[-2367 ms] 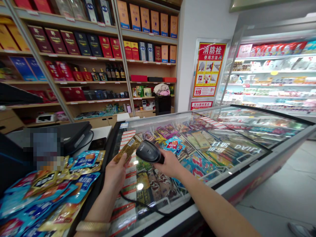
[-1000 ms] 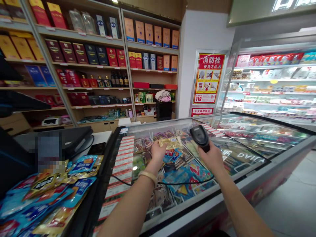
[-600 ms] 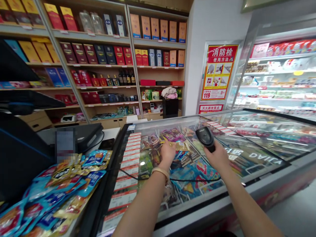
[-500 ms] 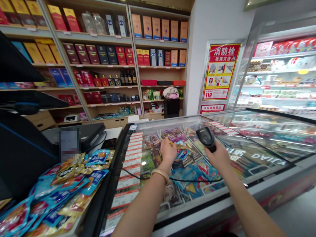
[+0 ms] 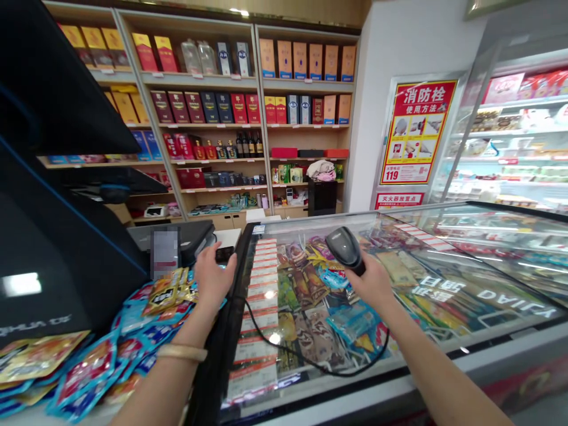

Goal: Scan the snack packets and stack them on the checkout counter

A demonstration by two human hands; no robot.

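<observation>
My right hand (image 5: 373, 281) is wrapped round the handle of a black barcode scanner (image 5: 344, 247), held above the glass top of a chest freezer (image 5: 310, 384). The scanner's black cable (image 5: 306, 358) loops down across the glass. At the left, my left hand (image 5: 213, 275), with a bangle on its wrist, reaches over a pile of blue and gold snack packets (image 5: 164, 313). Its thumb and fingers are apart, with no packet visible between them. A small blue packet (image 5: 335, 278) shows near the scanner; whether it lies on or under the glass I cannot tell.
A dark checkout terminal (image 5: 53, 248) stands close on the left, with a black phone-like object (image 5: 225, 254) on the counter beyond my left hand. Price labels (image 5: 261, 296) line the freezer's left side. Shelves of boxed bottles (image 5: 213, 106) fill the back wall.
My left hand has moved left from above the freezer to the packet pile, and its fingers have opened. The scanner stays in my right hand. The view has turned left.
</observation>
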